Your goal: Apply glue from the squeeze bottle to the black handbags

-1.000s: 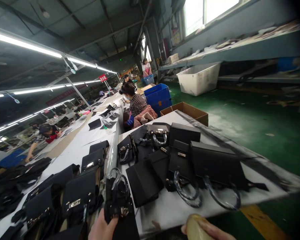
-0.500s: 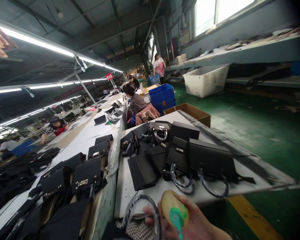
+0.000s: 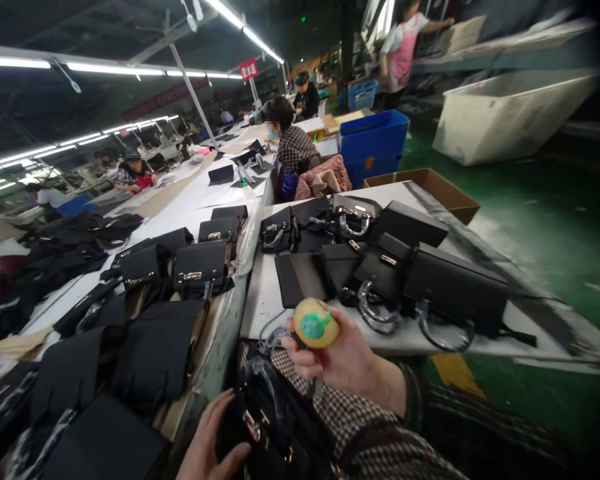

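Observation:
My right hand point(image 3: 347, 357) is closed around a yellowish squeeze bottle point(image 3: 325, 337) with a green cap that faces me. A black handbag point(image 3: 285, 427) with gold hardware and a plastic-wrapped handle point(image 3: 267, 373) rests on my lap, below the bottle. At its left side, my left hand point(image 3: 213, 433) grips the bag's edge, thumb and fingers apart against it; part of this hand is cut off by the frame. The bottle is held above the bag, apart from its body.
Black handbags stand on the left table point(image 3: 253, 233) and lie on the right white table point(image 3: 260, 303). Beyond are a seated person point(image 3: 297, 150), a blue bin point(image 3: 373, 143), a cardboard box point(image 3: 445, 193) and a white tub point(image 3: 500, 120). Another person point(image 3: 403, 53) stands farther back.
The view has tilted down and shifted left. The bottle has turned so its cap faces me more directly. My left hand and more of the lap handbag have come into view.

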### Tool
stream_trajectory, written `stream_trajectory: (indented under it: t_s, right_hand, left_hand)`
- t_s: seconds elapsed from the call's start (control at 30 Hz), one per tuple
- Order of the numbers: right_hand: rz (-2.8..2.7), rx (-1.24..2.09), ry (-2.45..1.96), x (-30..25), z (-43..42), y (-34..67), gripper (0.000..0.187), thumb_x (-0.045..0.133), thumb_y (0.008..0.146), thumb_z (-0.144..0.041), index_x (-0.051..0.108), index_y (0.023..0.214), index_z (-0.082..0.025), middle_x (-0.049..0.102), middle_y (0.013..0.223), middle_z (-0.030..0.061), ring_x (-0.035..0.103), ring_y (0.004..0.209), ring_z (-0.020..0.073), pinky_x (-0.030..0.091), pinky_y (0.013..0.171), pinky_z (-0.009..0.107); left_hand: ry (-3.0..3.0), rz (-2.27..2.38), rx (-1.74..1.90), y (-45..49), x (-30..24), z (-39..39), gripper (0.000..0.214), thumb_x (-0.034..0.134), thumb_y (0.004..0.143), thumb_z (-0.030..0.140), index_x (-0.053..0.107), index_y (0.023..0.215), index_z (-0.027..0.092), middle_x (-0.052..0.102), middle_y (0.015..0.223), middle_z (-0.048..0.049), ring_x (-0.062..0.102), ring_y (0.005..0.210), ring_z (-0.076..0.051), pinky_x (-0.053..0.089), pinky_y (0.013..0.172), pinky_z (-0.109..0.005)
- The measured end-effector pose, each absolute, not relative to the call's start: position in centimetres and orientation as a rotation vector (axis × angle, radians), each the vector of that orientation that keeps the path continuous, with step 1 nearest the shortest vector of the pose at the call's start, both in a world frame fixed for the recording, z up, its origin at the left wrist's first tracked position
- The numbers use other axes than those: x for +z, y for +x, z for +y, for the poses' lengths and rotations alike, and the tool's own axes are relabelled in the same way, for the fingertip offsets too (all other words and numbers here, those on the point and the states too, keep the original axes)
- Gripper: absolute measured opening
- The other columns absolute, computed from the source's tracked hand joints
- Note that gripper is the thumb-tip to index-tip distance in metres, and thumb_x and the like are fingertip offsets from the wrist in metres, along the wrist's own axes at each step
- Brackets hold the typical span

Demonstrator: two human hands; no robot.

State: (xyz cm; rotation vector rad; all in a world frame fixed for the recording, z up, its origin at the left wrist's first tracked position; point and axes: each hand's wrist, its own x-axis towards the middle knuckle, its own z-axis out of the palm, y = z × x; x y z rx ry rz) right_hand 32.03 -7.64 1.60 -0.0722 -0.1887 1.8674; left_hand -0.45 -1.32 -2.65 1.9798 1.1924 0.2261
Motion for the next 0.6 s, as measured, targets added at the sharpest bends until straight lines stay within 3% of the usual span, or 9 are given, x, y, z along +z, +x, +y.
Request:
stream_trajectory:
  t_s: [0.13,0.27,0.37,0.47,0.53,0.6]
  right_hand:
    - [-0.25,1.959,0.048,3.9,-6.4,31.1,0.064,0.078,0.078,-0.063,0.064,0.105,-0.007,0.061,0.09,0.0087,0.04,0.06,0.0072,0.028,0.049,0.016]
    - [-0.307,2.0,0.075,6.1,-5.8,30.0,0.06,0.077,0.079,-0.06,0.061,0.106,-0.009,0.06,0.09,0.0077,0.036,0.059,0.006,0.029,0.049,0.015]
    - [-0.312,1.999,0.088,7.1,-5.4,29.5,0.058,0.078,0.077,-0.056,0.059,0.106,-0.009,0.059,0.09,0.0073,0.035,0.06,0.0059,0.03,0.049,0.013]
    - [-0.294,1.97,0.102,7.5,-5.2,29.5,0.058,0.077,0.077,-0.055,0.057,0.108,-0.01,0.057,0.091,0.0065,0.035,0.061,0.0059,0.033,0.049,0.012]
    - [-0.28,1.965,0.095,7.5,-5.1,29.6,0.057,0.076,0.078,-0.055,0.056,0.109,-0.011,0.056,0.091,0.006,0.034,0.061,0.006,0.034,0.048,0.011]
    - [-0.264,1.962,0.082,7.3,-5.1,29.8,0.056,0.075,0.079,-0.053,0.056,0.11,-0.011,0.054,0.092,0.0059,0.034,0.061,0.0061,0.035,0.047,0.011]
  left_hand:
    - [2.105,1.06,0.447,0.2,-2.6,-2.4,0.046,0.061,0.099,0.045,0.055,0.14,0.025,0.066,0.139,-0.01,0.061,0.132,-0.026,0.051,0.113,-0.042]
    - [2.747,0.785,0.96,2.8,0.6,-3.8,0.043,0.07,0.093,0.023,0.058,0.134,0.021,0.061,0.135,-0.0122,0.048,0.138,-0.029,0.04,0.116,-0.044]
    - [2.952,0.441,0.891,4.1,1.8,-4.2,0.019,0.069,0.091,0.015,0.065,0.11,0.018,0.074,0.105,-0.0069,0.06,0.114,-0.024,0.035,0.115,-0.04]
    - [3.044,0.441,0.693,4.3,0.5,-4.5,0.023,0.06,0.099,0.023,0.065,0.12,0.017,0.077,0.114,-0.0089,0.067,0.115,-0.025,0.038,0.113,-0.043]
    - [3.088,0.489,0.647,3.8,-0.7,-5.1,0.019,0.054,0.103,0.028,0.069,0.11,0.019,0.08,0.105,-0.0082,0.074,0.103,-0.026,0.05,0.1,-0.045]
    - [3.107,0.472,0.683,2.8,-1.1,-6.2,0.029,0.053,0.103,0.027,0.065,0.077,0.023,0.074,0.07,-0.0012,0.073,0.068,-0.02,0.058,0.074,-0.039]
